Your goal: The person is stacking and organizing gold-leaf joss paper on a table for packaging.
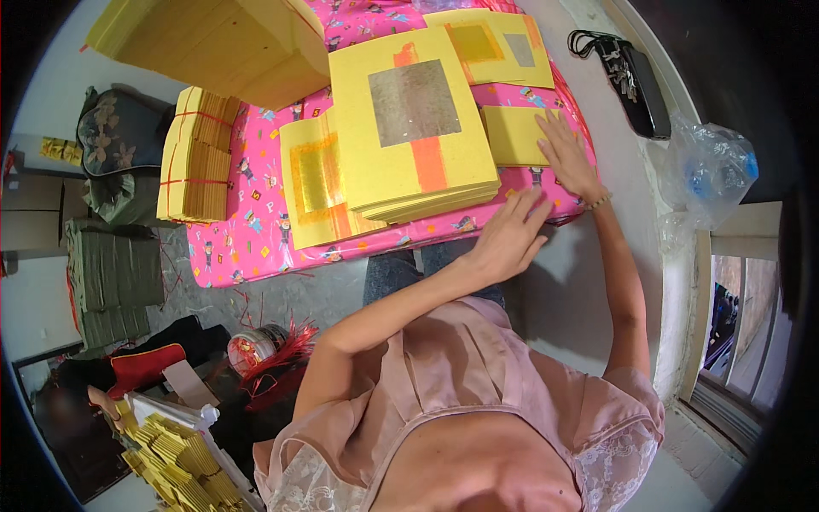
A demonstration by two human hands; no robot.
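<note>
My right hand (570,160) lies with its fingers stretched over the right edge of a small yellow paper piece (516,135). My left hand (510,239), fingers extended and holding nothing, hovers by the table's near edge, below that piece. Left of both hands is a thick stack of yellow paper sheets (392,162); its top sheet bears a silver square and an orange stripe. Partly under this stack, yellow sheets with a gold square (316,183) stick out at the left. More yellow sheets with gold and silver squares (490,51) lie at the far right.
A pink patterned cloth (247,247) covers the table. A big yellow paper block (213,51) and red-tied bundles (198,158) stand at its left. A black pouch with keys (631,81) and a clear plastic bag (712,166) are on the right ledge. Red strings (290,346) fill a tub below.
</note>
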